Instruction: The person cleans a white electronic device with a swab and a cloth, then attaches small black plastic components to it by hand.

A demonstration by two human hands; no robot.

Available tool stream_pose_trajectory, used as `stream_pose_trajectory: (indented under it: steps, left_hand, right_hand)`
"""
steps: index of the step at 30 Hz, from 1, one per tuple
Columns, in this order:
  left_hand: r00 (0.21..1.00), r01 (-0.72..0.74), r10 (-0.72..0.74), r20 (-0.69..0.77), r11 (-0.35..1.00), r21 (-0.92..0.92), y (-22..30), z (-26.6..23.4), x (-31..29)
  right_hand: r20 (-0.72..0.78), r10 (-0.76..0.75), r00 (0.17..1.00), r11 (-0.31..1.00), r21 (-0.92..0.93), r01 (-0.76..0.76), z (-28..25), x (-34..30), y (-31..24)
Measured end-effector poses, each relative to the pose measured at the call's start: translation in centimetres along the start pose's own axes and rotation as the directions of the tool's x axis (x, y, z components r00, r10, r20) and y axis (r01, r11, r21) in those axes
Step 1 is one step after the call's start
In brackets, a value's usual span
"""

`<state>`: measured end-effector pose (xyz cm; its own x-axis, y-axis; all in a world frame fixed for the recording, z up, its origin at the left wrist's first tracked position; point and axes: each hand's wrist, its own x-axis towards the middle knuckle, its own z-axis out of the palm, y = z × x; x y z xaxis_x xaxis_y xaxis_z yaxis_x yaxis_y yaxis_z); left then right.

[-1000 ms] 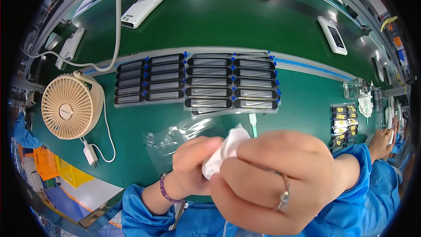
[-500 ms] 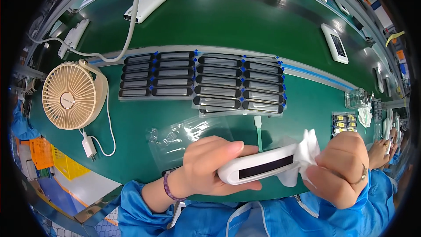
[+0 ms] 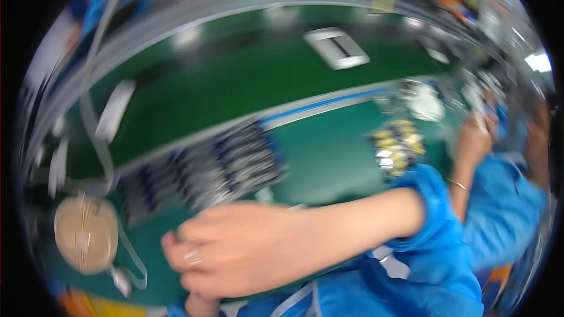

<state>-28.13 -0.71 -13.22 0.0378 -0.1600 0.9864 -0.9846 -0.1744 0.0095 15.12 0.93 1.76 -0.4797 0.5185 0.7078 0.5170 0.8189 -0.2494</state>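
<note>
My right arm reaches leftward across the front of the bench. My right hand (image 3: 214,252), with a ring on one finger, is curled closed with its back up; whatever it holds is hidden beneath it. Below it only a bit of my left hand or wrist (image 3: 201,305) shows, its fingers covered. The white device and the white cloth are out of sight. Just beyond my right hand lies a small white swab head (image 3: 264,195). Sheets of black-framed strips (image 3: 200,167) with blue tabs lie farther off. Motion smears the whole picture.
A beige fan (image 3: 86,235) with a white cable stands at left. White devices (image 3: 338,49) rest on the green belt (image 3: 235,64) behind the bench. Yellow-and-black parts (image 3: 398,147) and a crumpled white cloth (image 3: 424,103) lie at right, near a co-worker's hand (image 3: 473,141).
The view has swung to the right. My right hand has crossed to the left over my left hand. The white device and cloth, held up before, are now hidden or out of view.
</note>
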Motion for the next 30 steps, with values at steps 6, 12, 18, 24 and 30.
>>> stream_pose_trajectory:
  steps: [6, 12, 18, 24, 30]
  left_hand:
    - [0.906, -0.393, 0.404, -0.130, 0.684, -0.614, -39.5, -2.8, 13.8]
    - [0.879, -0.415, 0.399, -0.260, 0.373, -0.830, -47.4, 6.5, 21.6]
    - [0.894, -0.405, 0.361, -0.265, 0.400, -0.822, -46.7, 8.3, 21.8]
    - [0.917, -0.379, 0.316, -0.243, 0.500, -0.778, -46.2, 8.3, 21.4]
    - [0.948, -0.316, 0.249, -0.200, 0.629, -0.710, -45.3, 7.6, 20.2]
  right_hand:
    - [0.162, 0.109, 0.981, 0.980, -0.181, -0.079, 3.3, 0.4, -0.1]
    - [0.042, -0.018, 0.999, 0.996, -0.091, 0.021, -1.3, -3.6, 0.5]
    - [0.050, 0.015, 0.999, 0.978, -0.208, -0.004, 0.1, -4.3, 0.8]
    - [0.071, -0.005, 0.997, 0.966, -0.257, 0.023, 1.1, -4.2, 1.6]
    - [0.076, -0.057, 0.995, 0.959, -0.272, 0.076, 2.3, -3.7, 2.3]
